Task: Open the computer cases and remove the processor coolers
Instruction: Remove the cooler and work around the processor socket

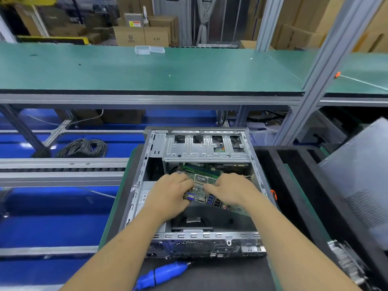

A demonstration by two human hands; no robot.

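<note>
- Here, an open computer case [201,185] lies on its side on the dark mat of the desk [210,278], its side panel off and its rear ports facing the person.
- Inside it, a green motherboard [206,181] sits tilted, its near edge with the blue ports raised above the case floor.
- The left hand [170,194] grips the left part of the board, fingers curled over its edge by the blue connector.
- The right hand [233,189] holds the right part of the board, fingers curled down onto it and pointing toward the left hand.
- A silver drive cage [206,147] spans the far end of the case.
- A black round fan part [192,222] lies on the case floor below the raised board edge; whether it is the processor cooler I cannot tell.
- A blue electric screwdriver [163,275] lies on the mat just in front of the case.
- A grey case panel [361,181] leans at the right, beyond black foam dividers [294,175].
- A coil of dark cable [84,148] lies on the blue conveyor at left.
</note>
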